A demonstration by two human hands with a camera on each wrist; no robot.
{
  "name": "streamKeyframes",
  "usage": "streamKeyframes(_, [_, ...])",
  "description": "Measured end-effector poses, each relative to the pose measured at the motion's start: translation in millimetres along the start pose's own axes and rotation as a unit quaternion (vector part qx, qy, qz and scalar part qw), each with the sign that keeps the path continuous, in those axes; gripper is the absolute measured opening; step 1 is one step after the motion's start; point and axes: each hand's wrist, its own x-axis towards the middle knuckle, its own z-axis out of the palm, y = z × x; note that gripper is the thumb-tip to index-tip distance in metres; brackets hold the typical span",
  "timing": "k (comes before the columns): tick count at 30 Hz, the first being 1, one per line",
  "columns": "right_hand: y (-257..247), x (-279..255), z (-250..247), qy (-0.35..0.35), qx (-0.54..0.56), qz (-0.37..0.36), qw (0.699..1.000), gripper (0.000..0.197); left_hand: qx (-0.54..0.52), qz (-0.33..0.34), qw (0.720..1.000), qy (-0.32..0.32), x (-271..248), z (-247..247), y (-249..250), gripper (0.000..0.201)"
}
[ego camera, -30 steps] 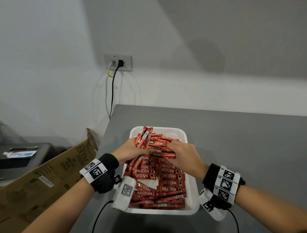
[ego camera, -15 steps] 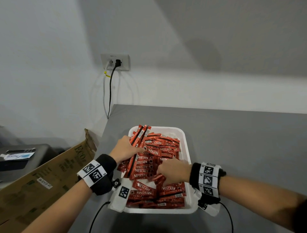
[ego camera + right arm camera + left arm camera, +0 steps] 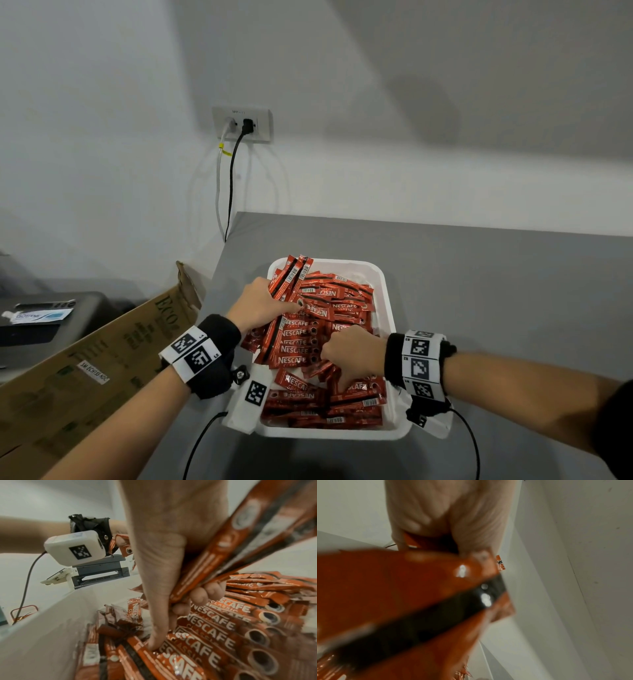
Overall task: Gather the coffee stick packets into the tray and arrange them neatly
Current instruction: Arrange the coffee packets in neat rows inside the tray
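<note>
The right hand (image 3: 171, 536) fingers (image 3: 202, 595) are curling around a bundle of red coffee stick packets (image 3: 248, 536), thumb pressing down on the pile. The left hand (image 3: 260, 305) is gripping more packets (image 3: 291, 277) at the far-left corner of the white tray (image 3: 385, 301). The tray is sitting near the left edge of the grey counter (image 3: 496, 291), which is lying open to the right.

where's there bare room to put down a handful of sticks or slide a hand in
Bare white floor shows along the tray's far rim and right wall. The grey table right of the tray is open. The middle is crowded with coffee stick packets, the left hand and right hand.
</note>
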Motion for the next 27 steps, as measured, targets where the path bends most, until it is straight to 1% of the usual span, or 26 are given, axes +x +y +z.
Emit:
streamKeyframes(4, [2.1, -0.4, 0.8, 0.001, -0.006, 0.002, 1.0, 0.048, 0.002, 0.004, 1.0, 0.002, -0.1, -1.0, 0.6, 0.017])
streamKeyframes(6, [4.1, -1.1, -0.9, 0.004, 0.015, 0.008, 1.0, 0.045, 0.005, 0.007, 1.0, 0.003, -0.2, -1.5, 1.4, 0.017])
streamKeyframes(8, [6.1, 0.8, -4.4, 0.03, 0.075, 0.022, 0.997, 0.038, 0.008, 0.011, 1.0, 0.012, -0.4, -2.8, 1.5, 0.016])
streamKeyframes(10, [4.0, 5.9, -8.0, 0.078, 0.142, 0.032, 0.986, 0.027, 0.014, 0.01, 0.999, 0.028, 0.4, -4.8, 1.2, 0.014])
streamKeyframes(11, [0.6, 8.5, -10.0, 0.09, 0.149, 0.031, 0.984, 0.022, 0.017, 0.009, 0.999, 0.036, 1.4, -5.6, 1.4, 0.015])
streamKeyframes(14, [-17.3, 19.3, -9.8, 0.047, 0.142, 0.012, 0.989, 0.016, 0.028, 0.01, 0.998, 0.05, 2.0, -7.9, 4.0, 0.018])
streamKeyframes(16, [-26.0, 24.8, -10.3, 0.036, 0.13, 0.006, 0.991, 0.014, 0.031, 0.012, 0.998, 0.056, 2.0, -9.5, 4.7, 0.019])
streamKeyframes(19, [-31.3, 30.3, -13.5, 0.035, 0.102, 0.0, 0.994, 0.016, 0.038, 0.012, 0.997, 0.059, 0.8, -11.3, 2.9, 0.02])
streamKeyframes(21, [-32.2, 34.1, -14.3, 0.009, 0.1, 0.001, 0.995, 0.018, 0.037, 0.011, 0.998, 0.058, 0.0, -12.1, 1.9, 0.017])
streamKeyframes(22, [-32.1, 35.1, -14.2, 0.0, 0.11, -0.002, 0.994, 0.021, 0.034, 0.011, 0.998, 0.056, -0.8, -12.4, 2.0, 0.016])
streamKeyframes(23, [-32.1, 36.2, -13.8, -0.007, 0.122, 0.0, 0.992, 0.02, 0.03, 0.01, 0.998, 0.054, -1.5, -12.7, 2.2, 0.017])
streamKeyframes(24, [-32.3, 36.5, -14.0, -0.007, 0.134, 0.001, 0.991, 0.013, 0.026, 0.008, 0.998, 0.053, -2.0, -12.9, 2.3, 0.017])
streamKeyframes(25, [-32.3, 37.7, -14.0, 0.0, 0.15, 0.002, 0.989, 0.014, 0.023, 0.007, 0.998, 0.054, -2.4, -13.2, 2.3, 0.019])
streamKeyframes(27, [-31.5, 38.7, -15.9, 0.022, 0.179, 0.005, 0.984, 0.031, 0.024, 0.008, 0.998, 0.056, -2.6, -13.3, 2.3, 0.02])
